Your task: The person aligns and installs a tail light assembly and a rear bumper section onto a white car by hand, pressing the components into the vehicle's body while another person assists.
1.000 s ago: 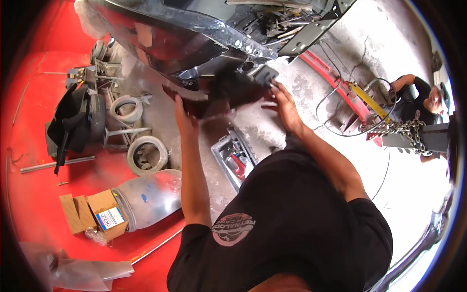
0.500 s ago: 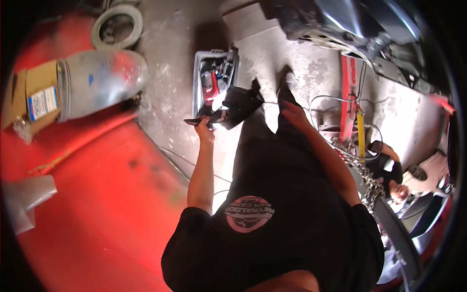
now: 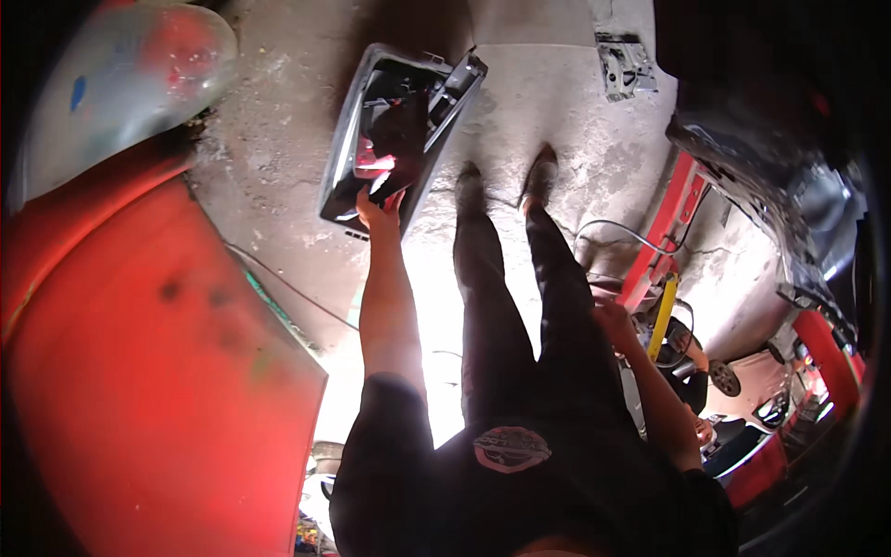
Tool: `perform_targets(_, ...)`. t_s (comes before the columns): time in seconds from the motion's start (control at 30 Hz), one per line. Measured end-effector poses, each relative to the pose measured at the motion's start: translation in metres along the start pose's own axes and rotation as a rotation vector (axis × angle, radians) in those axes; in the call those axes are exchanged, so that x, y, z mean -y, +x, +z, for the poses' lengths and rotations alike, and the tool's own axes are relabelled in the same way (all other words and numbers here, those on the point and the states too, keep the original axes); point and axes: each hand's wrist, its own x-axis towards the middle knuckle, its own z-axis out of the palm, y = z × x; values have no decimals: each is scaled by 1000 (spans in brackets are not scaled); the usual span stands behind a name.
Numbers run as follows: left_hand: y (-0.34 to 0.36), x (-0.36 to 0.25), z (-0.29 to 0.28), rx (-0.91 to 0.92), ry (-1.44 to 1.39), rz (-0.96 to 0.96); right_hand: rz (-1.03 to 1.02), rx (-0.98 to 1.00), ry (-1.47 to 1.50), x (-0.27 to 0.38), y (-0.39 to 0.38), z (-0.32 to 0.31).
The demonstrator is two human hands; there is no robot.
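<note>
**A:** Start with the biggest thing. What fills the view?

**B:** The red car body panel [image 3: 139, 371] takes up the whole left side, lying flat on the concrete floor [image 3: 557, 121]. A second ago the person stood under a raised dark car body with both arms up at it. That body is out of the middle of the view now; only dark bodywork [image 3: 770, 167] runs along the right edge, with a red floor jack [image 3: 664, 232] beside it.

**A:** So the person has stepped away from the car?

**B:** It reads that way. The camera looks straight down past black trousers to two dark shoes [image 3: 506, 181] on the floor.

**A:** And the part that was being handled?

**B:** It has come away with the person. The black headlamp housing [image 3: 399, 130], with red showing inside it, hangs out in front at arm's length, above the floor and just ahead of the shoes. I judge it is off the car and being carried.

**A:** Which hand carries it?

**B:** The left hand [image 3: 379, 206], closed on the lower edge of the housing. Half a second ago both hands were up at it; now the right hand [image 3: 614, 320] is down by the hip, near the jack, holding nothing. Whether its fingers are curled or spread I cannot tell.

**A:** Anything smaller?

**B:** A small grey metal bracket [image 3: 626, 65] on the floor farther ahead.
</note>
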Motion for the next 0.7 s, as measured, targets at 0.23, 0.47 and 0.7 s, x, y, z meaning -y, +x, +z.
perform_targets(0.23, 102, 32, -13, 68, -1, -132, -41, 54, 5, 9, 9, 19)
perform_targets(0.47, 199, 15, -71, 414, 565, 215, 68, 87, 166, -1, 24, 17)
perform_targets(0.7, 128, 59, -44, 238, 273, -97, -186, -103, -117, -2, -14, -8)
